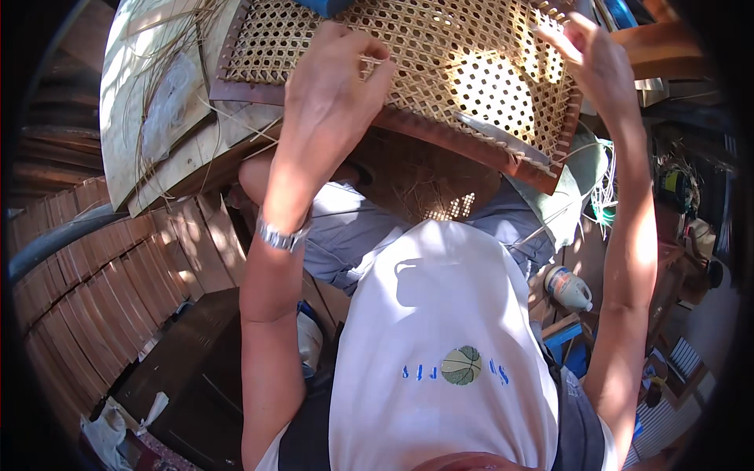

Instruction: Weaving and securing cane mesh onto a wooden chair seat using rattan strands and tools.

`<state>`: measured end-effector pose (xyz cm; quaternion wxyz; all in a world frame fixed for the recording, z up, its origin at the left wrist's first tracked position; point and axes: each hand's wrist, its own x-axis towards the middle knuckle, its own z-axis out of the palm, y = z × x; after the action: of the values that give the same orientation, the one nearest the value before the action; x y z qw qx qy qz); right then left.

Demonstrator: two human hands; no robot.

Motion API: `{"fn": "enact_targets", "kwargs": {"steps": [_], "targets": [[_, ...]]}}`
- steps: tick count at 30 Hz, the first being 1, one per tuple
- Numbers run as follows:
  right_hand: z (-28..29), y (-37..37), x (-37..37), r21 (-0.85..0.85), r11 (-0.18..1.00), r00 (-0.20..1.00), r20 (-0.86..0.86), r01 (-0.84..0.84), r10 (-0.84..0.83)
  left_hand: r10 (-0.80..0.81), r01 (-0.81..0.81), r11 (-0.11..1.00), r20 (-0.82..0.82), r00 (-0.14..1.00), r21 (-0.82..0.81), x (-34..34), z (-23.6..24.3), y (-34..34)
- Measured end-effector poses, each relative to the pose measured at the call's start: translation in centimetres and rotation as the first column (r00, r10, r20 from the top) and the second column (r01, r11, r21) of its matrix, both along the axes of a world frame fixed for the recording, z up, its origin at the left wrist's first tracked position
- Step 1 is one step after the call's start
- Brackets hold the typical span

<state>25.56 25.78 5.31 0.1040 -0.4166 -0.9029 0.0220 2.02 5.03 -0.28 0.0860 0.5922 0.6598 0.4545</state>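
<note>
A woven cane panel (416,59) with an open lattice of holes sits in a reddish-brown wooden frame (463,144) above my lap. Over its left part is my left hand (334,90), thumb and curved forefinger apart with a gap between them; its other fingers are mostly hidden. At the panel's upper right edge, my right hand (601,63) has its fingers bent together near the cane ends; what they pinch is too small to make out. A flat, grey, blade-like piece (506,139) lies along the panel's near edge. Something blue (326,6) rests on the cane at the top.
A pale board (129,102) with loose cane strands and clear plastic (169,98) lies at left. To the right are a green cloth (567,196), a white jug (569,289) and a bundle of pale strands (603,184). Wooden slats (102,275) cover the lower left.
</note>
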Motion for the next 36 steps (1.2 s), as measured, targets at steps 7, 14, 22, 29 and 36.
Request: {"fn": "enact_targets", "kwargs": {"steps": [7, 14, 22, 29, 36], "targets": [[-1.9, -7.4, -5.7, -0.217, 0.817, 0.832, -0.305, -0.535, 0.464, 0.371, -0.396, 0.896, -0.149, 0.916, -0.203, -0.4, -1.1, -6.8], [-7.0, -2.7, -6.1, -0.202, 0.756, 0.782, -0.198, -0.622, 0.591, 0.335, -0.404, 0.863, -0.255, 0.907, -0.302, 0.1, -1.1, -7.1], [-2.2, 4.0, -0.8, -0.123, 0.876, 0.884, -0.069, -0.467, 0.462, 0.403, -0.383, 0.878, 0.013, 0.915, -0.287, -1.1, -1.5, -7.8], [1.4, 1.3, 2.4, -0.019, 0.992, 0.979, 0.159, -0.128, 0.129, 0.427, -0.375, 0.876, 0.126, 0.895, -0.304, -1.4, -2.4, -8.2], [3.1, -0.9, 2.3, 0.074, 0.983, 0.975, 0.160, -0.165, 0.152, 0.526, -0.404, 0.797, 0.189, 0.829, -0.448, -1.9, -1.9, -9.4]]}}
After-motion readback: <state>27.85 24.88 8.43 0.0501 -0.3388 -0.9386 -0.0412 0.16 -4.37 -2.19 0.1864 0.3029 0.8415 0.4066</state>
